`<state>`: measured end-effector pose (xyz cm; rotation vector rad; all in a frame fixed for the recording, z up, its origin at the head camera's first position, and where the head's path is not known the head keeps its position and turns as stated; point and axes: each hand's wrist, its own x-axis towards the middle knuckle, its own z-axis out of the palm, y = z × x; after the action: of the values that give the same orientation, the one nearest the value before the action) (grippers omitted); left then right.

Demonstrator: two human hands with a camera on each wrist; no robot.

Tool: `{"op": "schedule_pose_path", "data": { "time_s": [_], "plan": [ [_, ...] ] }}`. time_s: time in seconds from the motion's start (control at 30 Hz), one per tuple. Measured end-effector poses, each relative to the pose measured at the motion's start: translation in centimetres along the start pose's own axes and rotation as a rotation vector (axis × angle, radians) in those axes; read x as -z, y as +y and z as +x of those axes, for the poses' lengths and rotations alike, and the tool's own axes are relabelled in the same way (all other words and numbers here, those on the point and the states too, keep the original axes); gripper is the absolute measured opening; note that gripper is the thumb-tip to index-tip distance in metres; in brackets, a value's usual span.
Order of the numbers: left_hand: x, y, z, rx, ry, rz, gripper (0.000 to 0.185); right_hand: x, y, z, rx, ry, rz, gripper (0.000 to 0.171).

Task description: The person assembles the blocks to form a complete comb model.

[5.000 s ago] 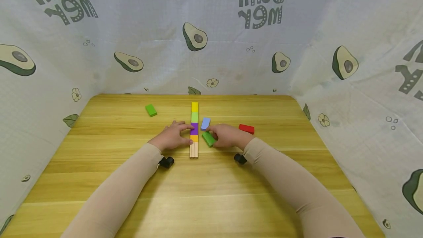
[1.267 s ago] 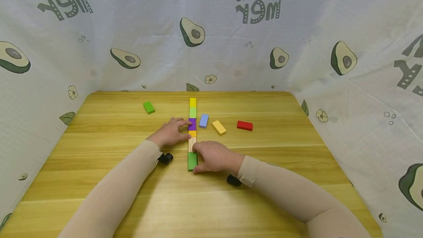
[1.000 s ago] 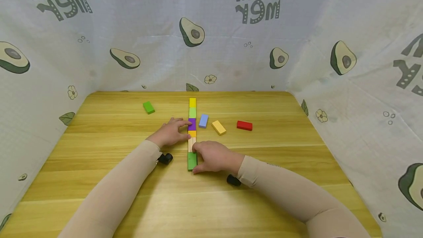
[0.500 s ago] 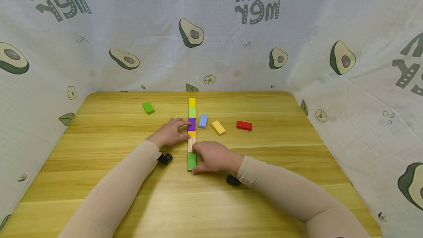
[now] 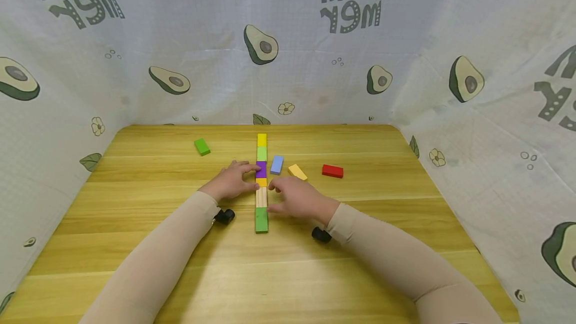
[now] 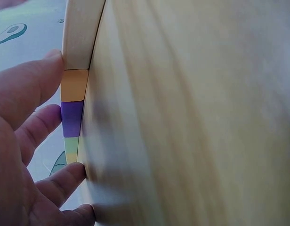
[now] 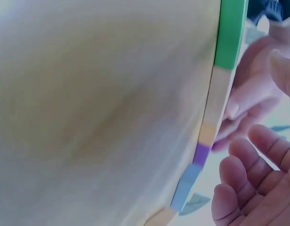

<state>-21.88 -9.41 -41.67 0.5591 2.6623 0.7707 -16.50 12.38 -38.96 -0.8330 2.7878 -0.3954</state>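
Observation:
A straight row of wooden blocks lies end to end on the table. From far to near it runs yellow (image 5: 262,139), light green (image 5: 262,153), purple (image 5: 262,172), orange (image 5: 261,182), bare wood (image 5: 261,198) and green (image 5: 261,221). My left hand (image 5: 228,182) is at the row's left side, its index fingertip at the purple block and its thumb tip near the orange and bare-wood seam. Right of the row is my right hand (image 5: 297,197), fingers spread and holding nothing. In the right wrist view its fingers (image 7: 241,160) are apart from the blocks.
Loose blocks lie on the wooden table (image 5: 270,274): a light blue block (image 5: 276,165), a pale yellow block (image 5: 297,171) partly hidden behind my right hand, a red block (image 5: 332,171) and another green block (image 5: 202,147). A patterned cloth (image 5: 315,79) surrounds the table's back and sides.
The green block has gone from right of the row to its near end. My right hand has since let go and moved up and right. My left hand stays in place.

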Motion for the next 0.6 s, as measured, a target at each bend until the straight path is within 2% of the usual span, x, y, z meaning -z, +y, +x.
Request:
{"op": "schedule_pose_path", "data": {
  "time_s": [0.33,0.6],
  "plan": [
    [0.1,0.0,0.1,0.015,-0.005,-0.002,0.057,0.8,3.0,1.2,-0.146,0.123,0.049,0.064],
    [0.0,0.0,0.2,0.019,-0.003,0.012,0.058,0.7,5.5,1.9,-0.276,0.150,0.045,0.073]
  ]
}}
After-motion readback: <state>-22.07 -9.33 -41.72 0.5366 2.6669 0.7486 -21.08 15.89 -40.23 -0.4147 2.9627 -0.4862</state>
